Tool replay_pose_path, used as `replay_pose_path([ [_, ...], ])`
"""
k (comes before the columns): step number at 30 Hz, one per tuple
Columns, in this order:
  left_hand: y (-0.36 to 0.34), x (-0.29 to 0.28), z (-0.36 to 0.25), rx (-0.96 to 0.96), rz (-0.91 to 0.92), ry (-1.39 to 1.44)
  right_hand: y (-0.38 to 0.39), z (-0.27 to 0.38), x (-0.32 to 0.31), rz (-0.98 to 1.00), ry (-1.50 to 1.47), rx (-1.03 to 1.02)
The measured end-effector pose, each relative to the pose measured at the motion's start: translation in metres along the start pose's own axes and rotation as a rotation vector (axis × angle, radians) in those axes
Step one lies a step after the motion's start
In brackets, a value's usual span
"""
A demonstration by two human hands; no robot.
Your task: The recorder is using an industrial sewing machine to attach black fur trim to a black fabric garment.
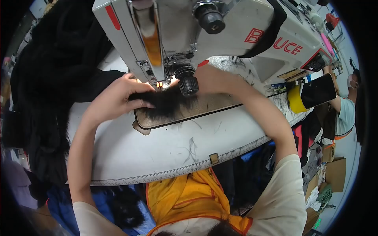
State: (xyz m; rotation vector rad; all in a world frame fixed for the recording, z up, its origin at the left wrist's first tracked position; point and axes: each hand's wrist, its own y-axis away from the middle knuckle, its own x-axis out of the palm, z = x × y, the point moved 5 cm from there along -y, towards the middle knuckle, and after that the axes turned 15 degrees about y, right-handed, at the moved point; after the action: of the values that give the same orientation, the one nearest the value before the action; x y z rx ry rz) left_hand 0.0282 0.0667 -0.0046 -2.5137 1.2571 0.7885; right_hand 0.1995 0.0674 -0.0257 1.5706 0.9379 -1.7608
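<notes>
A white industrial sewing machine [232, 29] stands in front of me, its needle area lit beside a black ridged knob [188, 82]. Black furry fabric [167, 105] lies under the presser foot on the metal bed plate [210, 107]. My left hand [120, 94] pinches the left edge of this fabric between thumb and fingers, just left of the needle. Behind the knob, my right hand [210, 80] reaches in from the right to the far side of the fabric. The machine head hides its fingers.
A large heap of black fabric [51, 67] lies to the left. A measuring tape [173, 173] runs along the front edge of the white table [149, 157]. At right are a yellow container [296, 100], a phone-like black slab [319, 90] and another person [346, 114].
</notes>
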Motion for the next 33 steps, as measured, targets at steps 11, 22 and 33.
replay_pose_path([
  [11, -0.003, -0.001, -0.015, 0.039, 0.196, 0.212, 0.001, 0.007, -0.009, 0.007, -0.576, -0.139],
  [22, 0.022, 0.029, -0.002, 0.602, -0.317, -1.096, 0.015, 0.022, 0.007, -0.541, 0.625, -0.216],
  [33, 0.024, 0.027, 0.008, 0.615, -0.268, -1.003, 0.016, 0.034, 0.017, -0.433, 0.692, -0.062],
])
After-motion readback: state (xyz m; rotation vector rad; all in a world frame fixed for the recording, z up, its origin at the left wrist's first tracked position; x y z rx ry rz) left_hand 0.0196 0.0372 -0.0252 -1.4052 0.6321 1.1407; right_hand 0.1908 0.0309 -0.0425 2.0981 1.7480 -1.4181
